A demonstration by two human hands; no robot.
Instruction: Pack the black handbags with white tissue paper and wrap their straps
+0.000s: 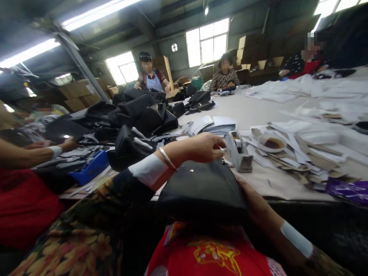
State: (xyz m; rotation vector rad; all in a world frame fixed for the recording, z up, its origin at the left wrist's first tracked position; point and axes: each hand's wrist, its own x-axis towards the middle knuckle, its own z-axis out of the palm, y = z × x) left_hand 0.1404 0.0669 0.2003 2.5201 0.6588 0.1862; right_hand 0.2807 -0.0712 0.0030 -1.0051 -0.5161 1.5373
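A black leather-like bag [201,188] with a small metal stud lies at the table's front edge, before my body. My left hand [204,147] reaches across above its far side, fingers curled together close to a grey tape dispenser [244,163]. Whether a bit of tape is between those fingertips is too blurred to tell. Along the bag's right side, my right hand [251,193] grips it, its fingers partly hidden by the bag.
Black bags [140,115] are heaped to the left, near a blue tape dispenser [93,166] and a co-worker's arm [31,155]. Paper sheets [220,125] lie beyond my hands. Cardboard strips [310,157] and a tape roll [271,143] cover the right. Several people sit or stand around the table.
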